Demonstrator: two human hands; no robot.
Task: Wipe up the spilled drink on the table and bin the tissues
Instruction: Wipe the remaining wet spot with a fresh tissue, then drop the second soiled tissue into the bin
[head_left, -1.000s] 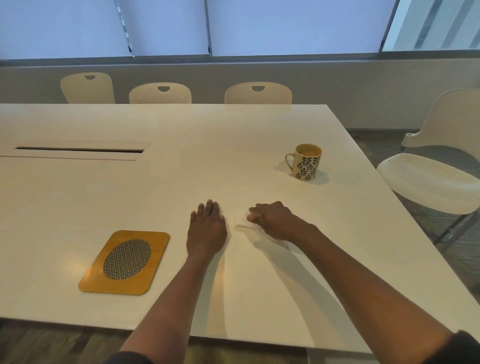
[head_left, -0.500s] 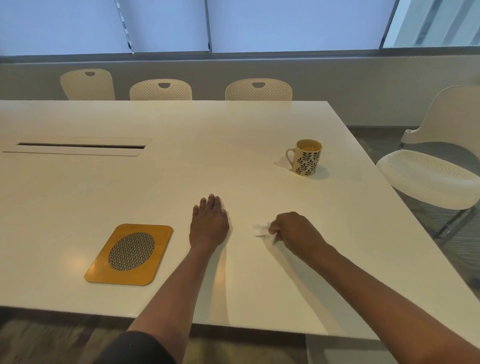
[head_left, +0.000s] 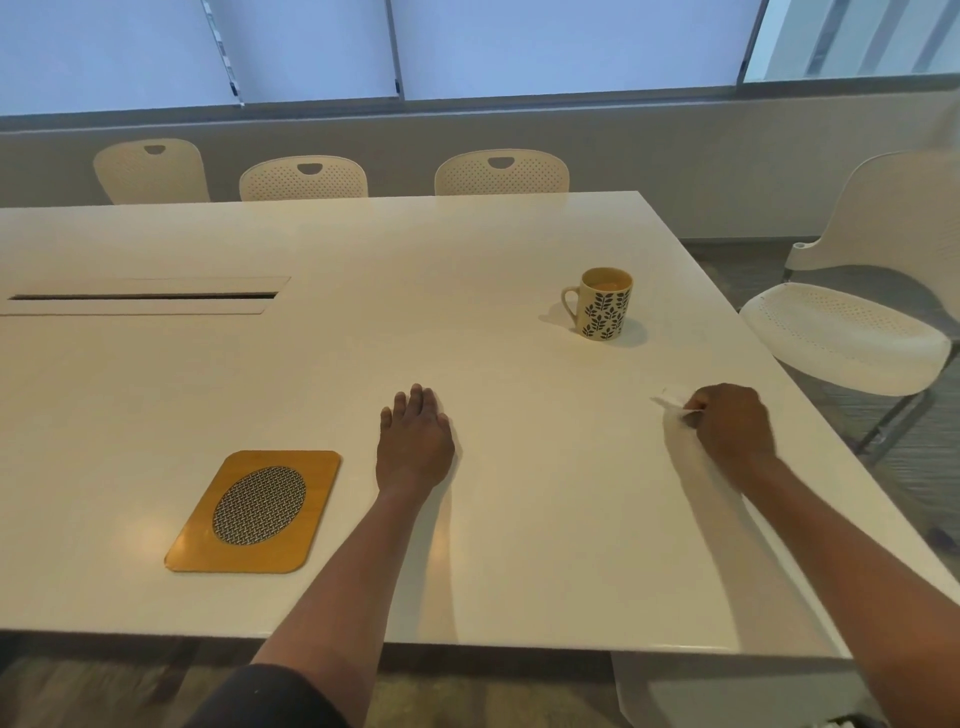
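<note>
White table (head_left: 467, 270); tissue (head_left: 667, 402) pokes from right hand's (head_left: 732, 428) grip, seemingly pinched.

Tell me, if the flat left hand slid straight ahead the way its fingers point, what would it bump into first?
Probably nothing. The left hand points up the bare table toward its far edge. The mug sits well off to the right and the wooden mat lies to the left, so the path looks free.

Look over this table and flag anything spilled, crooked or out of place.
No puddle shows on the table. The mug stands upright with drink inside. The right hand grips a crumpled tissue; the left hand lies flat. The wooden mat sits slightly askew.
</note>
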